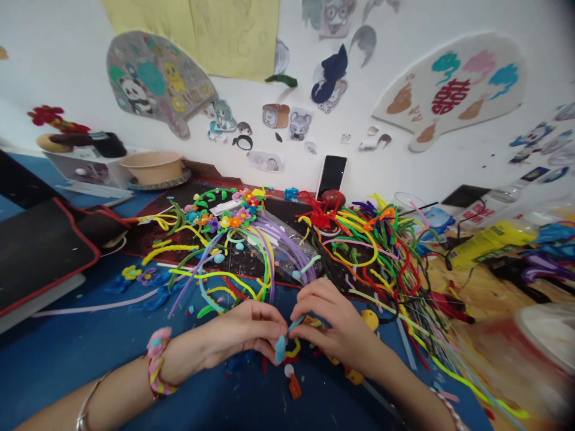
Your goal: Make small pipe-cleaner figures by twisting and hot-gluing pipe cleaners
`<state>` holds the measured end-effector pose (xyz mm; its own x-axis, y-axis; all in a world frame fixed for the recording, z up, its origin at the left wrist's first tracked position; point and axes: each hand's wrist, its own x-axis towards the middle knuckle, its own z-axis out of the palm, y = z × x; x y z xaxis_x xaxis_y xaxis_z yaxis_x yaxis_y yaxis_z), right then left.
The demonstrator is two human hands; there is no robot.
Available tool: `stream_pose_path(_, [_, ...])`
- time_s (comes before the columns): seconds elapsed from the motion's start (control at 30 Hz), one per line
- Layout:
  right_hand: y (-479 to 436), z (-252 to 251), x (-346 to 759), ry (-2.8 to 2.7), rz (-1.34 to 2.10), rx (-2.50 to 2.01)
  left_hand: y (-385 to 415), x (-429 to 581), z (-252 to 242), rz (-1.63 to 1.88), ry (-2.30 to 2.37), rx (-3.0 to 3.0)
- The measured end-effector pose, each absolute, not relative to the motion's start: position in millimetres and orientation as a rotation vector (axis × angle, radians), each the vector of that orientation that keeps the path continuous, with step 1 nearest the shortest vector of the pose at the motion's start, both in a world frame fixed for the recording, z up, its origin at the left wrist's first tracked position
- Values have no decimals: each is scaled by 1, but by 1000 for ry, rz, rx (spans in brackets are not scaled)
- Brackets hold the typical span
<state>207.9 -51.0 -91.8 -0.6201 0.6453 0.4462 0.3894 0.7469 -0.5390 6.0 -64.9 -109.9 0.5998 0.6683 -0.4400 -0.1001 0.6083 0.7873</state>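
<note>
Pipe cleaner, pale blue and fuzzy, is what you are pinching. It sits right between your left hand and right hand, which are pressed in close with their fingers curled, not spread. Your fingertips close around it from both sides, though they hide part of it, so you can't see exactly which fingers grip it.

A pink and yellow woven band circles your left wrist, and a thin metal bangle sits farther up that forearm. Just below your hands lie a bent yellow pipe cleaner and an orange scrap. A yellow ball rests just beside your right hand, all on a blue tabletop.

Beyond your hands, a bunch of pipe-cleaner flowers sits near a plastic bag of purple strands. To its right rises a tangled, many-coloured heap of pipe cleaners, with a red pipe-cleaner shape at its back edge. A phone stands upright against the wall, and a tan bowl sits farther left. A black pad with a red edge lies at the left, and a yellow bottle lies at the right.
</note>
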Motion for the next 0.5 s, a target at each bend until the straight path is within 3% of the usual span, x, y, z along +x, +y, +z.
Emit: stream_pose_path(0.5, [-55, -89, 207, -2267, 547, -715, -65, 9, -112, 526, 856, 983])
